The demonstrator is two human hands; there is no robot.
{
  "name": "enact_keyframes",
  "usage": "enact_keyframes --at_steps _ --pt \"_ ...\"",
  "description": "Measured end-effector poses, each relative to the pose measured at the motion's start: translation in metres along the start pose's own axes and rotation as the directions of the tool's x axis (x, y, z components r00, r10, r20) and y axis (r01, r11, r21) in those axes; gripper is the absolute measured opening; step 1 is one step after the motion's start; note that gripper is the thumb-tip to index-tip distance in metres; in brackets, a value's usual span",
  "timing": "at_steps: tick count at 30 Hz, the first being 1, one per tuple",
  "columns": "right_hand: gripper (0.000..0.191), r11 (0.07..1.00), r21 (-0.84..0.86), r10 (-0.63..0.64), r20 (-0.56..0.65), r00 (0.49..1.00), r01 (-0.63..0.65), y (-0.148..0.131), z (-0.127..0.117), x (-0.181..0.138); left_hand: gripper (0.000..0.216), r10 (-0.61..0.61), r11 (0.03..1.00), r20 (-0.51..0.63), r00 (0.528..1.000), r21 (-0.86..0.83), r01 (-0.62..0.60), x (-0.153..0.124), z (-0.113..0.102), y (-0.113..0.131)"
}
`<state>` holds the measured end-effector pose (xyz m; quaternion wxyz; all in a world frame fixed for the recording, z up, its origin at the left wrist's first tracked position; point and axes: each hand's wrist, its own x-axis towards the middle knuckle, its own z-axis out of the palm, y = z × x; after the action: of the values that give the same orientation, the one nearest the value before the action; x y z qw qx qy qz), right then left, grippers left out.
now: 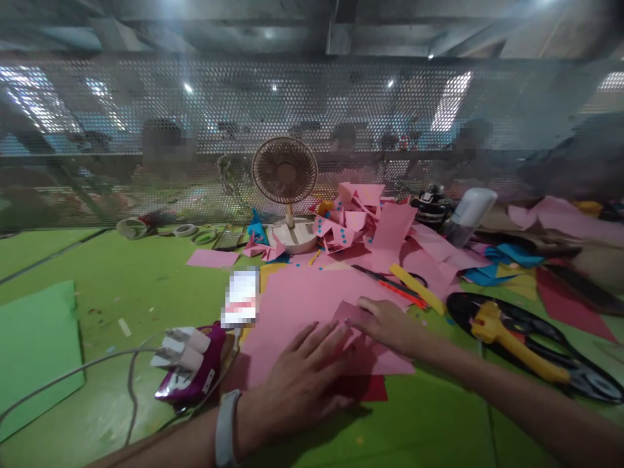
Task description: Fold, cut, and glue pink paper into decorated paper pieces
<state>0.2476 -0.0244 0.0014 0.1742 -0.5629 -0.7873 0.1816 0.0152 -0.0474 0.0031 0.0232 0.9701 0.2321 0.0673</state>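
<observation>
A large sheet of pink paper point(302, 292) lies on the green table in front of me. On top of it is a smaller, darker pink piece of paper point(348, 313). My left hand point(302, 370), with a pale band at the wrist, lies flat with fingers stretched over the papers, its fingertips at the small piece. My right hand point(390, 325) has its thumb and fingers closed at that piece's upper right edge. A strip of red paper point(373, 388) sticks out below the pink sheet.
Beyond the sheet lie a black and red cutter point(390, 286) and a yellow strip point(416, 289). A desk fan point(285, 172) and folded pink paper point(353, 218) stand behind. A phone point(240, 296), cabled chargers point(180, 351) and a yellow-handled tool point(517, 344) lie at the sides.
</observation>
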Motion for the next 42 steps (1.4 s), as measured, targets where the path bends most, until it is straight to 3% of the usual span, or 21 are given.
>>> enact_keyframes --at_steps 6,10,13,17,23,29,32,34,38,42 --pt "0.042 0.997 0.073 -0.012 -0.036 0.999 0.014 -0.006 0.012 0.004 0.087 0.018 1.0 0.083 0.996 -0.022 -0.016 -0.011 0.006 0.008" --pt "0.047 0.961 -0.104 -0.267 -0.122 0.956 0.255 -0.009 0.014 -0.02 0.07 0.054 0.995 0.076 0.996 0.083 -0.06 -0.023 0.016 0.014" --pt "0.048 0.881 -0.168 -0.449 0.003 0.894 0.443 -0.013 0.014 -0.04 0.064 0.085 0.983 0.059 0.995 0.156 -0.093 -0.034 0.026 0.015" --pt "0.048 0.811 -0.215 -0.532 0.118 0.839 0.544 -0.017 0.02 -0.051 0.06 0.077 0.98 0.051 0.996 0.181 -0.085 -0.042 0.033 0.011" --pt "0.051 0.835 -0.206 -0.468 0.221 0.855 0.51 -0.009 0.026 -0.045 0.058 0.1 0.988 0.042 0.994 0.117 -0.105 -0.027 0.024 -0.006" --pt "0.052 0.84 -0.316 -0.437 0.087 0.895 0.441 0.002 0.028 -0.04 0.062 -0.046 0.983 -0.031 0.998 0.175 0.051 -0.015 0.025 -0.021" --pt "0.049 0.791 -0.368 -0.513 0.037 0.858 0.489 -0.001 0.028 -0.043 0.06 -0.068 0.977 -0.039 0.997 0.198 0.075 -0.017 0.028 -0.024" --pt "0.048 0.782 -0.344 -0.535 0.058 0.843 0.52 -0.002 0.029 -0.044 0.064 -0.055 0.979 -0.017 0.998 0.197 0.057 -0.019 0.028 -0.027" --pt "0.062 0.861 -0.256 -0.428 0.108 0.898 0.441 -0.001 0.033 -0.043 0.071 -0.044 0.979 0.011 0.999 0.199 0.04 -0.022 0.031 -0.034" --pt "0.072 0.879 -0.204 -0.417 0.11 0.902 0.431 0.007 0.032 -0.034 0.069 -0.077 0.977 0.037 0.996 0.205 0.068 -0.022 0.031 -0.035"
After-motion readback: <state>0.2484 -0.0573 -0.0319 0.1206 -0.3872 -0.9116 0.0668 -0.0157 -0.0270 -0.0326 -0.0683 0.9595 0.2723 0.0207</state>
